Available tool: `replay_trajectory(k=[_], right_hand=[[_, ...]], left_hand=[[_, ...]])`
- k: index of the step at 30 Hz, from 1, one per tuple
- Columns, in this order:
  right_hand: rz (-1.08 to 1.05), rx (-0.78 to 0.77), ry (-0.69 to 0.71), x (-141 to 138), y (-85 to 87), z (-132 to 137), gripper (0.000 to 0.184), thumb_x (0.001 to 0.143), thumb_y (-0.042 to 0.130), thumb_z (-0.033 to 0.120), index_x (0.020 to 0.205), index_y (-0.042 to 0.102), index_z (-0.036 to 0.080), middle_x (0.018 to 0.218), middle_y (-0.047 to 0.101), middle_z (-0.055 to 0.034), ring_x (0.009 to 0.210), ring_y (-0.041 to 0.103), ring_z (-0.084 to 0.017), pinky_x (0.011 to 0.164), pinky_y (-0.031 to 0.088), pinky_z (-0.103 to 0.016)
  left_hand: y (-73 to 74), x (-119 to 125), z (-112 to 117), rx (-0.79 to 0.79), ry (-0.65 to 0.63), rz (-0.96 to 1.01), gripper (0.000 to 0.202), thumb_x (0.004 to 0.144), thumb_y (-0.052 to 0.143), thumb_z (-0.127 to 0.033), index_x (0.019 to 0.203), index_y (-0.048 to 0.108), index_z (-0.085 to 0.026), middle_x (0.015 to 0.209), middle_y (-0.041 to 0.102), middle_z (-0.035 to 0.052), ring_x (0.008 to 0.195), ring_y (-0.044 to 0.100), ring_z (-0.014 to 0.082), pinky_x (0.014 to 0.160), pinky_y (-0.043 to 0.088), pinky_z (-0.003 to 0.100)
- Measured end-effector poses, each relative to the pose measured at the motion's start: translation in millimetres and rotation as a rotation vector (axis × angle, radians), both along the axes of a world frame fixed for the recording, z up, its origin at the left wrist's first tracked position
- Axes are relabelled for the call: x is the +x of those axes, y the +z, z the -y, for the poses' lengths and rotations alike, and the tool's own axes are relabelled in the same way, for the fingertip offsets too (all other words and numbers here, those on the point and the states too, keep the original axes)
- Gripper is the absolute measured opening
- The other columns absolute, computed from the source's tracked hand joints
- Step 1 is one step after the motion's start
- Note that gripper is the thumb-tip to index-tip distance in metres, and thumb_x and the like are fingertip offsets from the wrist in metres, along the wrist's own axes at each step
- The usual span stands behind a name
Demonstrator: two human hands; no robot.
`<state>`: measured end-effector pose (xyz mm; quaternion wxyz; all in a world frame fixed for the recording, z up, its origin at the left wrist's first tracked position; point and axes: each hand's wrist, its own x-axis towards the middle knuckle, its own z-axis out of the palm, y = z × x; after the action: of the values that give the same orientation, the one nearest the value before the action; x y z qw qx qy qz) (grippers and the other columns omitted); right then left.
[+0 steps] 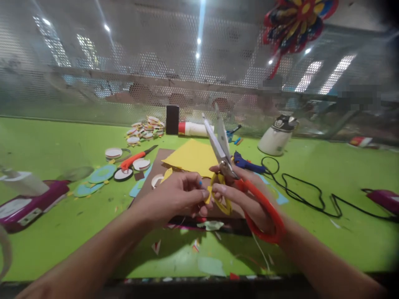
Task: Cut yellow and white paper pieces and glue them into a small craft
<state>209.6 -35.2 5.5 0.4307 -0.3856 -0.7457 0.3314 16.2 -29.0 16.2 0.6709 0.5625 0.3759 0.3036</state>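
My left hand (179, 193) is closed, pinching a small yellow paper piece (208, 195) between thumb and fingertips. A pair of red-handled scissors (264, 211) hangs on my right hand (246, 187), its parted blades pointing up and away. The fingertips of that hand also meet the yellow piece and a curved yellow strip (229, 203) beside it. Just beyond both hands, a yellow sheet (193, 155) lies on a brown board (158, 164). A white ring-shaped piece (156, 181) with a yellow paper bit is partly behind my left hand.
Left are an orange-handled knife (134, 161), tape rolls, light-blue paper discs (101, 173) and a purple power strip (29, 211). A pile of small round pieces (146, 129) sits farther back. Right are a blue glue gun (249, 162), its black cord (311, 187) and a white kettle (276, 139).
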Motion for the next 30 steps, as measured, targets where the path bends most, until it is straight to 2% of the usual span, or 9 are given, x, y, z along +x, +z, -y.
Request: replay_trajectory(k=[4,7,11,16,19,22,26,30], right_hand=[[-0.014,-0.117,0.125,-3,4.3,4,0.028,0.085,0.06,0.021,0.113,0.06,0.016,0.089,0.066,-0.0031,0.075,0.063,-0.014,0.067,0.053,-0.026],[0.02,-0.1,0.129,-4,6.6,4,0.03,0.084,0.058,0.016,0.114,0.06,0.017,0.089,0.066,-0.0017,0.071,0.063,-0.012,0.062,0.052,-0.022],[0.088,-0.021,0.056,-5,6.3,5,0.033,0.08,0.058,0.011,0.112,0.061,0.017,0.086,0.065,-0.0007,0.068,0.059,-0.01,0.06,0.05,-0.021],[0.062,0.082,-0.082,-14,4.2,9,0.031,0.077,0.056,0.011,0.108,0.06,0.016,0.071,0.06,0.002,0.057,0.055,-0.009,0.052,0.049,-0.02],[0.031,0.168,-0.136,-19,1.0,11,0.028,0.074,0.055,0.009,0.1,0.062,0.017,0.071,0.061,0.0017,0.059,0.057,-0.009,0.053,0.05,-0.02],[-0.001,0.192,-0.114,-19,-3.6,12,0.033,0.072,0.055,0.004,0.102,0.061,0.017,0.071,0.06,0.0025,0.06,0.058,-0.009,0.057,0.053,-0.021],[-0.065,0.184,-0.104,-18,-7.8,12,0.039,0.072,0.055,0.002,0.108,0.058,0.018,0.075,0.061,0.002,0.065,0.061,-0.01,0.06,0.055,-0.022],[-0.07,0.24,-0.148,-18,-6.4,13,0.038,0.073,0.056,0.001,0.105,0.059,0.02,0.075,0.062,0.0026,0.065,0.062,-0.01,0.06,0.055,-0.021]], left_hand=[[1.5,1,1,0.07,-0.111,-0.108,0.012,0.078,0.061,-0.021,0.07,0.055,-0.014,0.059,0.062,0.0014,0.051,0.052,0.0079,0.049,0.038,0.019],[0.0,0,0,0.07,-0.124,-0.152,0.008,0.076,0.06,-0.02,0.069,0.057,-0.015,0.057,0.061,0.0012,0.048,0.05,0.0084,0.047,0.037,0.02],[-1.9,1,0,0.106,-0.049,-0.154,0.006,0.071,0.059,-0.018,0.066,0.058,-0.016,0.057,0.061,0.0015,0.049,0.05,0.01,0.047,0.035,0.022],[-3.3,5,-1,-0.014,0.088,-0.01,0.007,0.065,0.065,-0.018,0.066,0.059,-0.016,0.057,0.055,-0.0023,0.05,0.047,0.0082,0.051,0.035,0.021],[-5.5,5,-2,0.009,0.147,-0.003,0.009,0.065,0.067,-0.018,0.065,0.059,-0.015,0.054,0.049,-0.0044,0.05,0.041,0.0067,0.05,0.031,0.019],[-8.8,3,-3,0.054,0.166,0.001,0.007,0.068,0.066,-0.018,0.069,0.059,-0.015,0.056,0.049,-0.0043,0.051,0.039,0.0064,0.05,0.027,0.019],[-12.4,0,-4,0.077,0.17,0.06,0.006,0.073,0.066,-0.018,0.074,0.06,-0.017,0.063,0.054,-0.0029,0.057,0.044,0.0074,0.056,0.032,0.02],[-14.4,0,-3,0.057,0.147,0.098,0.011,0.075,0.069,-0.024,0.077,0.062,-0.016,0.069,0.058,-0.0008,0.062,0.048,0.0086,0.06,0.037,0.021]])
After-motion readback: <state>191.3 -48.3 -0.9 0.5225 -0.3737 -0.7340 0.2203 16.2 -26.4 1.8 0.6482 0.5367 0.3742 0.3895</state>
